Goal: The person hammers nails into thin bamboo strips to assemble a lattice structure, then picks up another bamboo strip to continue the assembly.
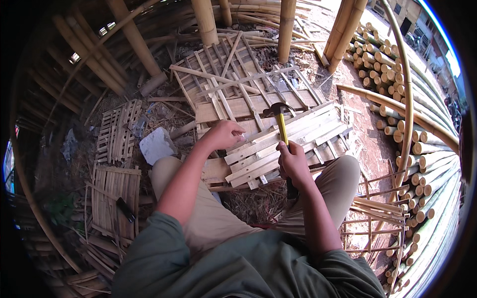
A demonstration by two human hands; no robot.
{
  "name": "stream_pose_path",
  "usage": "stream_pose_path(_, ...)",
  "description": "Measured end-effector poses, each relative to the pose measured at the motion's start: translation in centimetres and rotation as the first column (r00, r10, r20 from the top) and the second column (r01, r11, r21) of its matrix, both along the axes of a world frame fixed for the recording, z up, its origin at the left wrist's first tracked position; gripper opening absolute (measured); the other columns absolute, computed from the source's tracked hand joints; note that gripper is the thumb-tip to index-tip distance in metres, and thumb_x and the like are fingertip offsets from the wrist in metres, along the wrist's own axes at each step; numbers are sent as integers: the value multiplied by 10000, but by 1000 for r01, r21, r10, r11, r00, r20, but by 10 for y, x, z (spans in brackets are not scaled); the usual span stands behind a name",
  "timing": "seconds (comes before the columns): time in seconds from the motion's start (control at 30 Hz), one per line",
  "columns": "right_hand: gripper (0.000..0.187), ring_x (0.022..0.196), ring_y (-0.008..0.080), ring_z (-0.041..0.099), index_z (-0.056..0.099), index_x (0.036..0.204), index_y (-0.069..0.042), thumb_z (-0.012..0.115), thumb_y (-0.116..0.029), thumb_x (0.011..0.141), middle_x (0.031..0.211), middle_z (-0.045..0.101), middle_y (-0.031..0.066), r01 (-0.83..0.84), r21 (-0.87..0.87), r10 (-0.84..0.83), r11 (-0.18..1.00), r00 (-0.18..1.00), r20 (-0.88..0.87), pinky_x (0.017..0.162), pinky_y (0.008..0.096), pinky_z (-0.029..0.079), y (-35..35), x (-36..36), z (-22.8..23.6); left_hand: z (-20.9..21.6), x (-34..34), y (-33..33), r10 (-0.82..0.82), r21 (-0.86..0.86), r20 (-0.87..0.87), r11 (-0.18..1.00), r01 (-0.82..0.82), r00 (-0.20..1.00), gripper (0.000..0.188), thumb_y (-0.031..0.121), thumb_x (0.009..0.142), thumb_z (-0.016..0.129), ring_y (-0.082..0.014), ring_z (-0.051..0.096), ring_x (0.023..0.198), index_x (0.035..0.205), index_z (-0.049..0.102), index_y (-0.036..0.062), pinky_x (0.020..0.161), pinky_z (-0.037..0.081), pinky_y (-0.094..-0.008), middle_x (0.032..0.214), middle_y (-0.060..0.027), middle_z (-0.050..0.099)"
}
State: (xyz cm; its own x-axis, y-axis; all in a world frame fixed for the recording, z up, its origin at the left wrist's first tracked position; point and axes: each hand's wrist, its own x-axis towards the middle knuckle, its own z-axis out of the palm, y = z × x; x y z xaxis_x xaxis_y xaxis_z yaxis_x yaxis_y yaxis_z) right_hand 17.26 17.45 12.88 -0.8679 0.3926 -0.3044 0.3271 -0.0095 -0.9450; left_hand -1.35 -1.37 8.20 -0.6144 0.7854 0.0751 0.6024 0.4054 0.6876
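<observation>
While the right hand (294,161) clamps a yellow-and-black-handled claw hammer (282,125) over pale, flat wooden slats (259,167) and the left hand (226,135), apart, shows an unclear grip, hammering seems in hand, next calling for careful aim.

Slats (310,133) lie before the person's knees (343,174) — crossed strips (213,79) behind them, a block (157,145) to the left, stacked poles (435,160) (well apart) to the right.

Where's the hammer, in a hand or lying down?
In a hand: the right hand is wrapped round the yellow-and-black hammer, with its claw head sticking out beyond.
</observation>
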Motion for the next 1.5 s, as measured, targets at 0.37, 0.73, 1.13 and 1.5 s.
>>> stream_pose_path(0.37,316,670,441,600,579,1113,68,584,-200,946,708,596,260,21,640,160,768,962,-223,591,478,449,-4,-28,-70,4,34,34,239,-355,-81,900,-252,968,330,359,786,750,-320,632,582,739,722,34,620,528,-391,584,-147,618)
stream_pose_path(0.73,558,747,436,636,386,1428,16,546,-241,959,783,639,262,-241,631,277,737,960,44,670,506,492,-5,-46,-84,-6,11,29,185,-290,-78,936,-199,980,290,383,767,757,-311,644,558,801,762,95,620,533,-374,602,-155,638)
stream_pose_path(1.13,579,761,446,638,366,1433,29,546,-250,960,821,648,274,-235,638,288,733,957,21,690,517,502,-5,-45,-85,11,9,32,75,-398,14,915,-63,997,372,334,824,704,-350,593,557,715,675,-21,592,486,-413,609,-229,573)
stream_pose_path(1.5,582,773,447,641,367,1431,40,544,-247,957,832,652,277,-261,620,293,740,955,52,707,517,504,-5,-46,-82,-3,4,28,-41,-295,-44,955,26,998,320,273,854,660,-396,614,628,766,673,-34,632,496,-444,680,-254,595)
